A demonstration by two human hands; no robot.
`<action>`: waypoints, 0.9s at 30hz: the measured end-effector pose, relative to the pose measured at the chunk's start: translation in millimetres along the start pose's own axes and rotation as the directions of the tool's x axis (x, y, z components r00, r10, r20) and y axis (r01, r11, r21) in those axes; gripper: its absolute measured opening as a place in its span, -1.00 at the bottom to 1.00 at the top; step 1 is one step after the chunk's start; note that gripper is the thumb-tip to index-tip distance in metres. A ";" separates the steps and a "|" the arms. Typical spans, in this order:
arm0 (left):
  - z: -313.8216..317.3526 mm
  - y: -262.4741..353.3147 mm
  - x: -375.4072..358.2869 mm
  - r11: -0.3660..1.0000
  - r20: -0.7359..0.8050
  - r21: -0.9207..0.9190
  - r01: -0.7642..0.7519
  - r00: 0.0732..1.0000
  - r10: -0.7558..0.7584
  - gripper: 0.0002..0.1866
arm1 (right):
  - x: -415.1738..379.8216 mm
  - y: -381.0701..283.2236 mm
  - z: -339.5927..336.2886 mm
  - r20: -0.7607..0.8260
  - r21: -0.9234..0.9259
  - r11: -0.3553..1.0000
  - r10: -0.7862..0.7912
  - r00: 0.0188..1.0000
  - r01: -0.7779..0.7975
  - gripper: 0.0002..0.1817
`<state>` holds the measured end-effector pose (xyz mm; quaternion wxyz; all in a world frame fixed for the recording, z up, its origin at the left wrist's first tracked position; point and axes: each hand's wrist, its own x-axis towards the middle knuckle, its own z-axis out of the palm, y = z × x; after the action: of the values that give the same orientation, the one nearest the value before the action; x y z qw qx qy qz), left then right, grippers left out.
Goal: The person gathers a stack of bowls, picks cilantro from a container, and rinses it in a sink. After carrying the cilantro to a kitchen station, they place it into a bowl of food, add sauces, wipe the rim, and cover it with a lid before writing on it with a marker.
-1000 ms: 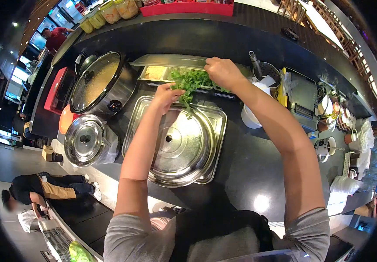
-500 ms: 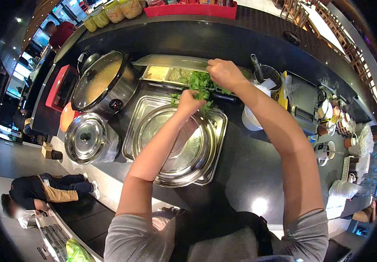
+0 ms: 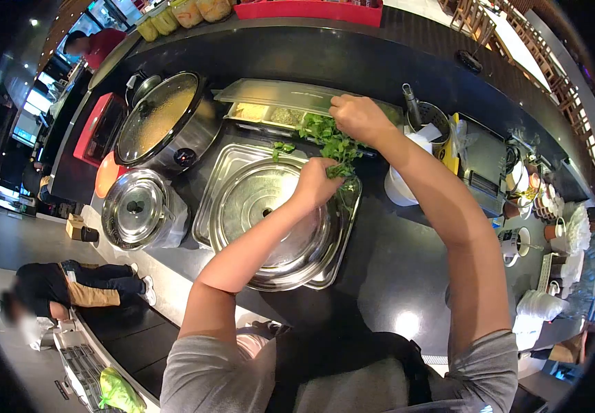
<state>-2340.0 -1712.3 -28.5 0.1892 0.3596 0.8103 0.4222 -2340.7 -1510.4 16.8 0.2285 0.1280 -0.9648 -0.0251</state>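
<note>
With our left hand (image 3: 317, 182) we grasp the lower part of the green herbs (image 3: 332, 134), fingers closed about them over the far right part of the metal tray (image 3: 223, 162). Our right hand (image 3: 361, 120) is clenched on the near edge of a raised, tilted clear lid (image 3: 277, 91); the herbs rise to just below this grip, over the right part of the sectioned container (image 3: 259, 126) along the counter's (image 3: 408, 261) far edge. A loose sprig (image 3: 282, 148) lies between the container and the tray. Under our left forearm, a round metal lid (image 3: 253, 199) lies on the tray. A large pot (image 3: 201, 134) stands left of the container, a white tub (image 3: 401, 186) right of it, partly covered by our right forearm. Our left fingertips are hidden by the hand, and the herbs mask the container's right sections. We cannot tell whether the herbs touch our right fingers.
</note>
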 end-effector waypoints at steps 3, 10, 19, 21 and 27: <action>-2.5 0.7 -13.3 0.999 -0.012 -0.025 -0.039 0.999 0.038 -0.66 | -2.0 -0.7 -4.6 -0.009 0.039 0.999 -0.017 1.000 0.017 -0.92; -4.6 -9.5 -43.3 0.993 0.032 -0.121 -0.013 0.999 0.017 -0.70 | -1.2 -5.1 8.6 -0.140 0.024 0.999 0.040 0.989 -0.037 -0.80; -68.9 -5.8 -35.5 0.638 0.001 -0.738 0.220 0.946 -0.325 -0.83 | 2.6 -7.5 -0.3 0.077 0.033 0.997 0.073 0.994 -0.075 -0.82; -82.1 -4.1 -31.9 0.631 -0.024 -0.746 0.212 0.939 -0.343 -0.80 | 3.6 -8.4 -4.1 0.098 0.066 0.992 0.102 0.990 -0.108 -0.80; -25.5 18.2 -58.1 0.750 0.079 -0.627 0.211 0.975 -0.209 -0.74 | 9.1 3.2 1.8 0.122 0.114 0.992 0.049 0.991 -0.063 -0.78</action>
<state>-2308.9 -1762.5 1.1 0.3466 0.1829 0.6564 0.6446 -2350.2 -1509.7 19.5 0.1633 0.1122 -0.9797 0.0304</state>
